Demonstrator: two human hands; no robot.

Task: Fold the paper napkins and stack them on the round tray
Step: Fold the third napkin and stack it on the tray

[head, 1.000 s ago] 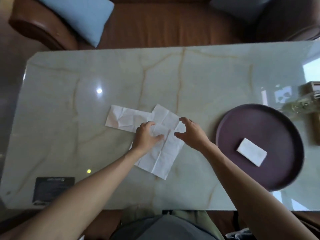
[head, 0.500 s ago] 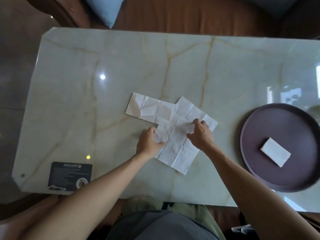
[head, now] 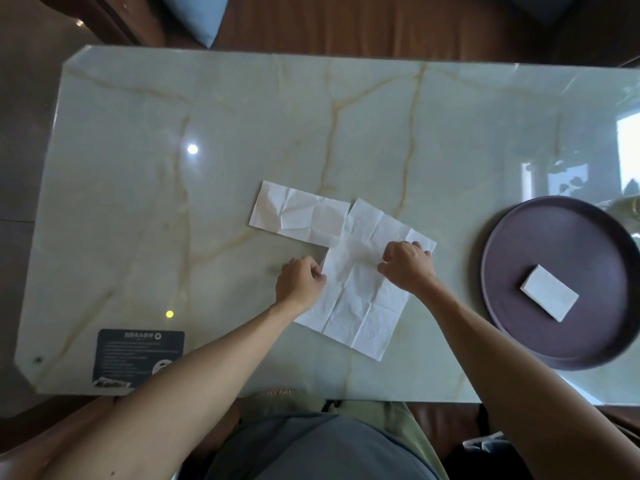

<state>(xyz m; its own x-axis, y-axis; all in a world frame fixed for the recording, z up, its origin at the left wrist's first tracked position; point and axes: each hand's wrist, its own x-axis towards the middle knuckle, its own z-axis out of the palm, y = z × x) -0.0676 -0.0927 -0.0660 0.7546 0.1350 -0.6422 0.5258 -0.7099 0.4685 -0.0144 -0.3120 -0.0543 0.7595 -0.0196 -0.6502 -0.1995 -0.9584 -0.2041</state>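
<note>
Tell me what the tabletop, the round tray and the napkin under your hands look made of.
Tabletop: polished marble or a lookalike, pale green with tan veins and glossy reflections. Round tray: matte dark purple-brown, material unclear, perhaps plastic or coated metal. Unfolded napkin: thin white tissue paper, creased in a grid.

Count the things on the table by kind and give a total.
Unfolded napkins: 2, the large napkin both hands are on and the half-open napkin beside it
Folded napkins: 1, the folded napkin on the tray
Trays: 1, the round tray
Dark cards: 1, the card
Total: 5
</note>
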